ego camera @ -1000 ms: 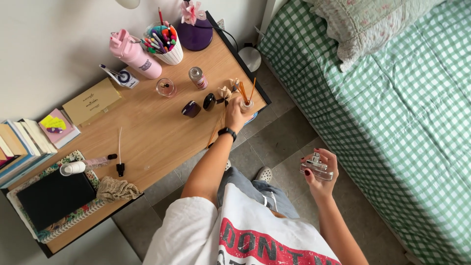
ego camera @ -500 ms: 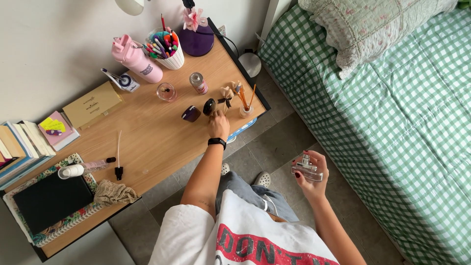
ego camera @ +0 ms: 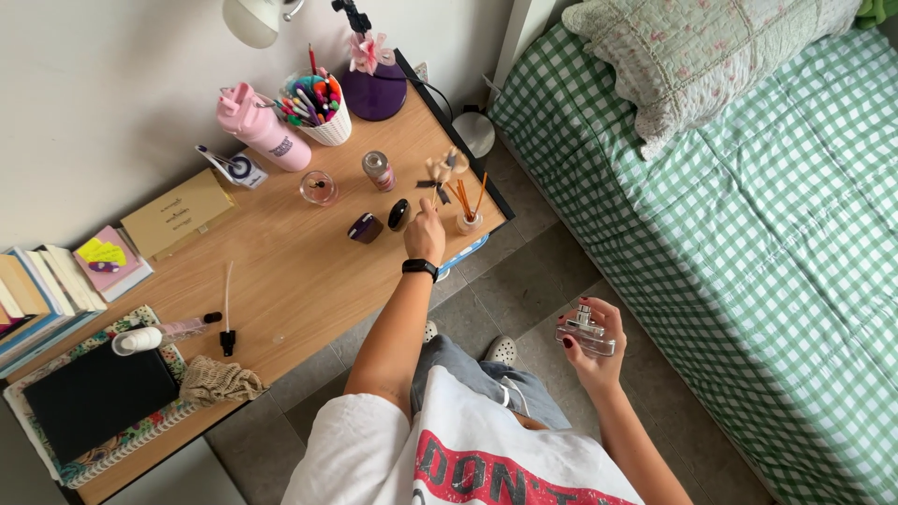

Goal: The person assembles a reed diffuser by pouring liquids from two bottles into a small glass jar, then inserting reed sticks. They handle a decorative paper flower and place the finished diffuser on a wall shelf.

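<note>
Now, seen from overhead, a person is standing between a wooden desk (ego camera: 281, 281) and a bed (ego camera: 748, 234) with a green checked cover. Compared with a second ago, the left hand (ego camera: 426, 234) has pulled back from the diffuser (ego camera: 466, 210) toward the dark oval bottle (ego camera: 399, 214), and is now resting just beside that bottle, fingers drawn together; whether they are pinching anything cannot be told. The right hand (ego camera: 589, 339) is staying off to the side above the floor, near the bed, fingers clamped around a clear perfume bottle (ego camera: 586, 331), much as before.

The diffuser is a small glass holding orange reed sticks, standing at the desk's near corner. A white cup (ego camera: 323, 117) at the back of the desk is filled with coloured pens. A small round glass jar (ego camera: 318, 187) is sitting left of a little metal can (ego camera: 378, 171); its contents are too small to tell. A purple pot (ego camera: 366, 227) is lying just beside the dark bottle. A pink flask (ego camera: 257, 126) is standing near the wall. Further left, a tan box (ego camera: 178, 213), books (ego camera: 47, 290), a black notebook (ego camera: 98, 397) and a knitted cloth (ego camera: 220, 382) are lying on the desk.
</note>
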